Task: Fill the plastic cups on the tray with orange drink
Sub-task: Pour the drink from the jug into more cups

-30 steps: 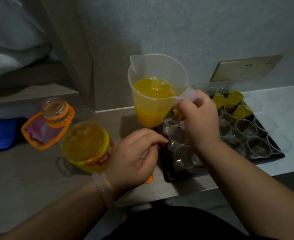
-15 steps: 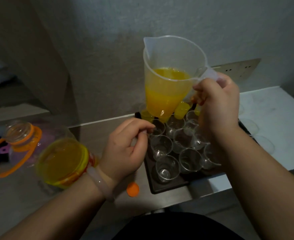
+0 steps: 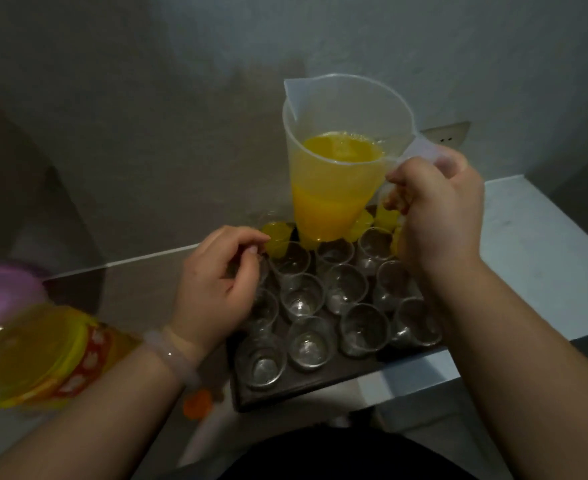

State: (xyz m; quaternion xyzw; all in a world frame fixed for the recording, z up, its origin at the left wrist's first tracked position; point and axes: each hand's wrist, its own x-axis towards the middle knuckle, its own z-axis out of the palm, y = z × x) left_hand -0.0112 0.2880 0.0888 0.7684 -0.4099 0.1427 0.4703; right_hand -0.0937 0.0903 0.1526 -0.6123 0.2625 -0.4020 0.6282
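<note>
Head view: clear plastic cups [image 3: 344, 289] stand in rows on the dark tray [image 3: 306, 393], below and between both grips. The far row holds orange drink [image 3: 277, 237]. Above that row the right grip [image 3: 438, 209] clasps the handle of a half-full jug [image 3: 341, 161]. The left grip [image 3: 216, 289] curls at the tray's left-edge cups; whether it pinches one I cannot tell. Left of it a blurred yellow bottle [image 3: 32, 355] sits on the tabletop [image 3: 528, 258], with an orange cap [image 3: 197, 405] by the wrist.

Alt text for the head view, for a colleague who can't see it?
The right hand holds a jug of orange drink above a tray of mostly empty cups; the left hand sits curled at the tray's left side.
</note>
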